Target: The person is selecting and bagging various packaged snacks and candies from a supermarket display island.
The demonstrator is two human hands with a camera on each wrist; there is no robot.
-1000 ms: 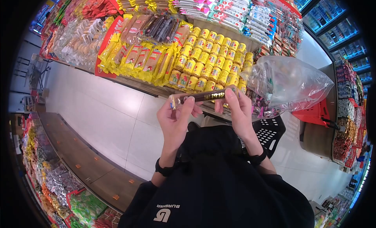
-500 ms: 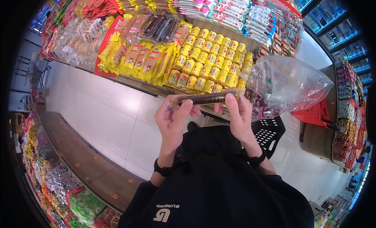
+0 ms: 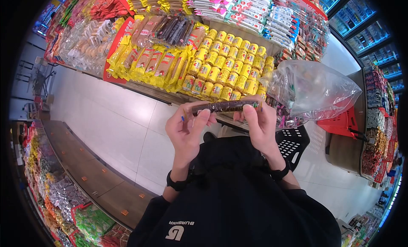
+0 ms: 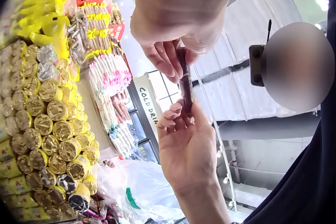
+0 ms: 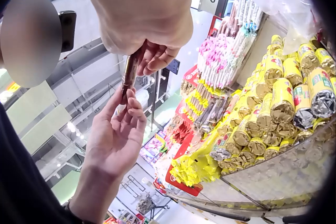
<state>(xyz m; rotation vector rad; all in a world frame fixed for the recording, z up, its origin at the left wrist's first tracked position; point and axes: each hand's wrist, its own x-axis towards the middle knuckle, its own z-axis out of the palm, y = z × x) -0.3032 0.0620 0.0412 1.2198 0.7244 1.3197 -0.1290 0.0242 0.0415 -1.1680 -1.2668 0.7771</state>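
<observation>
Between both hands is a dark brown snack stick [image 3: 223, 107] in a clear wrapper, held level across the body in the head view. My left hand [image 3: 183, 134] pinches its left end, the thumb lying on the near side. At the other end, my right hand [image 3: 261, 126] pinches it the same way. From the left wrist view, the stick [image 4: 186, 82] shows between the fingers of both hands. Past the hands sit rows of yellow-wrapped rolls [image 3: 225, 68], with gold foil ends visible in the wrist views.
A clear plastic bag [image 3: 327, 90] lies to the right of the rolls, above a red basket [image 3: 340, 124]. Yellow snack packs [image 3: 157, 64] and dark wrapped sticks [image 3: 173, 30] fill the stand to the left. A black perforated basket [image 3: 293, 145] is beside the body.
The stick has turned about its length, so its gold lettering no longer faces the head camera. The left hand has shifted slightly leftward; both hands keep their grip.
</observation>
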